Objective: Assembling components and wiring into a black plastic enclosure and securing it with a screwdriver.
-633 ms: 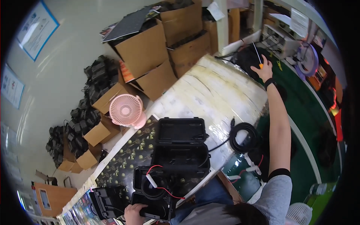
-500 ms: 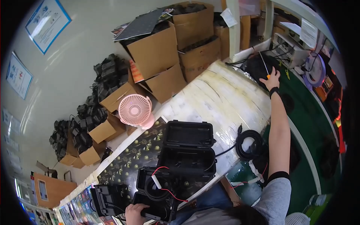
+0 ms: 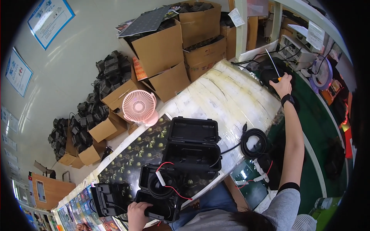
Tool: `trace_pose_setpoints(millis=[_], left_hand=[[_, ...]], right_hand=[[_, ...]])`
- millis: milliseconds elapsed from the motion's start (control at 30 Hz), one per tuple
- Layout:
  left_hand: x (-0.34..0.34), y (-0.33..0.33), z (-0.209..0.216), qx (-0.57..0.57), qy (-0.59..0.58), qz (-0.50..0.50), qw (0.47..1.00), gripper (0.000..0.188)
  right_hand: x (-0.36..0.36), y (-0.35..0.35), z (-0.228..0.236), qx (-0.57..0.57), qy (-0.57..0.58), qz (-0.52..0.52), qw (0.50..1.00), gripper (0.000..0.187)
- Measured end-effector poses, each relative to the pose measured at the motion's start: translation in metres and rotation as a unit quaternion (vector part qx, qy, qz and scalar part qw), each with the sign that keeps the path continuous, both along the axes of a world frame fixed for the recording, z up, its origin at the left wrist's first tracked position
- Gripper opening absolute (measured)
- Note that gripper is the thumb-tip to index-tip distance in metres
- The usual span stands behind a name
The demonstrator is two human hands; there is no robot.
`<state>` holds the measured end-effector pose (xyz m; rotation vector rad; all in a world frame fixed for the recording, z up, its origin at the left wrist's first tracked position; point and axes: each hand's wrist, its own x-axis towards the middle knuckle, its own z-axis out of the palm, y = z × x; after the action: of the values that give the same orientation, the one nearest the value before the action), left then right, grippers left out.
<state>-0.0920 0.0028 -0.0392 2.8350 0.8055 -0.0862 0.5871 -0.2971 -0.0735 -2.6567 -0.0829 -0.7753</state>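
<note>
The screwdriver [image 3: 274,66], orange-handled with a thin shaft pointing up, is sitting in the right hand [image 3: 282,85], whose fingers are closing around the handle far beyond the open black case [image 3: 192,145]. The left hand [image 3: 135,212] is gripping the near edge of a smaller black box [image 3: 158,192] with red wires, just in front of that case. Right of the case, a coiled black cable [image 3: 254,142] is lying on the surface [image 3: 227,96]; behind it to the left, a pink fan [image 3: 139,107] is standing.

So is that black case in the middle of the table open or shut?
Open. The black case has its lid tipped back toward the pink fan, and its empty inside shows.
</note>
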Motion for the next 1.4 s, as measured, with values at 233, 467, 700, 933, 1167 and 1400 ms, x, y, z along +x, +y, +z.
trace_pose_setpoints(millis=[233, 467, 700, 933, 1167, 1400], left_hand=[[-0.004, 0.0, -0.004, -0.003, -0.018, -0.031, 0.999, 0.039], [-0.013, 0.0, -0.011, -0.005, -0.059, -0.033, 0.998, 0.037], [-0.021, 0.004, -0.011, -0.012, -0.066, -0.089, 0.994, 0.034], [-0.02, 0.005, -0.011, -0.023, -0.072, -0.097, 0.992, 0.034], [-0.018, 0.005, -0.011, -0.025, -0.088, -0.093, 0.991, 0.033], [-0.011, 0.0, -0.01, -0.034, -0.097, -0.073, 0.992, 0.03]], right_hand=[[-0.088, 0.018, 0.041, 0.014, -0.111, 0.144, 0.983, 0.087], [-0.175, 0.06, 0.041, 0.151, 0.022, 0.268, 0.951, 0.092], [-0.177, 0.061, 0.034, 0.119, 0.125, 0.43, 0.886, 0.095], [-0.127, -0.049, 0.034, 0.261, -0.08, 0.241, 0.931, 0.031], [-0.112, -0.274, -0.045, 0.035, -0.086, -0.194, 0.977, 0.036], [-0.142, -0.362, -0.079, -0.21, 0.142, -0.373, 0.892, 0.034]])
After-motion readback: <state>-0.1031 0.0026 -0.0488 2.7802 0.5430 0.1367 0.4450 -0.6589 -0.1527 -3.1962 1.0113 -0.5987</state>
